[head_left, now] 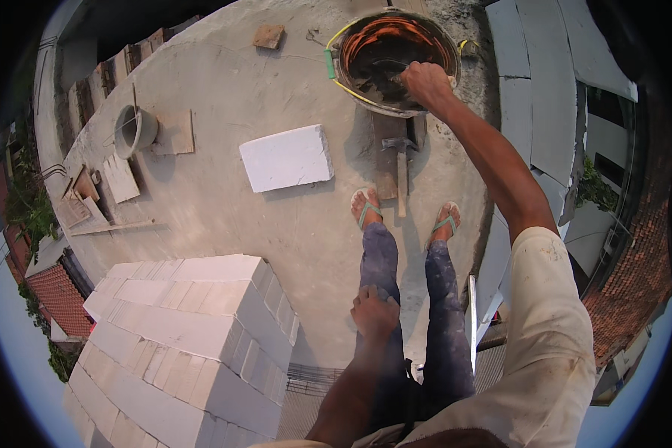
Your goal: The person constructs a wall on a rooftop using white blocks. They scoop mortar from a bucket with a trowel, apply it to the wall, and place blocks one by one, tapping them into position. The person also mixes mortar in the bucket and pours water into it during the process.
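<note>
Outdoors: one concrete floor (pixel 216 224) is spreading.
Left: one pail (pixel 148 128), one block stack (pixel 187 322) are standing.
Middle: one loose block (pixel 285 157) is lying.
Leg (pixel 379 257): left hand (pixel 375 309) is resting, finger spread unclear.
Bucket (pixel 399 28): right hand (pixel 427 84) is gripping one tool (pixel 389 63) inside, fingers closed.

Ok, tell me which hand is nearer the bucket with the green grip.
Right. The right hand is over the right side of the bucket; the left hand is well away from it, at the left leg.

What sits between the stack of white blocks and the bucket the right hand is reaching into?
In the head view, a single white block lies on the grey floor between the stack and the bucket.
</note>
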Motion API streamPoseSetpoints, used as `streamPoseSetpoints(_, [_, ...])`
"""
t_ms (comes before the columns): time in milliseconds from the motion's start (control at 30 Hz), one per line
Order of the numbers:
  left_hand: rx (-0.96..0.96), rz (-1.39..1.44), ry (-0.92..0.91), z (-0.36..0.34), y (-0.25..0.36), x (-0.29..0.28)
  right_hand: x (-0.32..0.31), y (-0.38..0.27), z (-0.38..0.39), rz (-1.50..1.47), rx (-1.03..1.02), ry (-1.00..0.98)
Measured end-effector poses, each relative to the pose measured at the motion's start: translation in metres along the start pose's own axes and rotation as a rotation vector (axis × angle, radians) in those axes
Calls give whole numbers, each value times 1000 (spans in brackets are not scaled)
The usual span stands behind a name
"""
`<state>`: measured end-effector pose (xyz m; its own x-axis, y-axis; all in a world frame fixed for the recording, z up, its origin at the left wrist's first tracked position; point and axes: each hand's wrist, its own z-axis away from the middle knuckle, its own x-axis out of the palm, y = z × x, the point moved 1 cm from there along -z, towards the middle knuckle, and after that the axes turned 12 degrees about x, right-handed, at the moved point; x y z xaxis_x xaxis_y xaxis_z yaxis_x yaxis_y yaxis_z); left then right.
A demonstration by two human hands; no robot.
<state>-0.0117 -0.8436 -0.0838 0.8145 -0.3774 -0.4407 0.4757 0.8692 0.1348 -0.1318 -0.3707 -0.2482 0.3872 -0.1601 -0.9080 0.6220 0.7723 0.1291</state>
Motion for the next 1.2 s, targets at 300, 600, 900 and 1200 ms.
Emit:
streamPoseSetpoints(300, [-8, 66, 17, -1, -10, -3, -19, -19, 8, 137, -154, -200])
streamPoseSetpoints(600, [8, 47, 16, 2, -13, -4, -18, 28, 1, -431, -24, -483])
streamPoseSetpoints(900, [17, -98, -23, -4, 1, -4, -4, 89, 111, -1040, 110, -273])
streamPoseSetpoints(1200, [31, -189, 126, 7, 33, 21, 24, 135, 438, -1436, 830, -9])
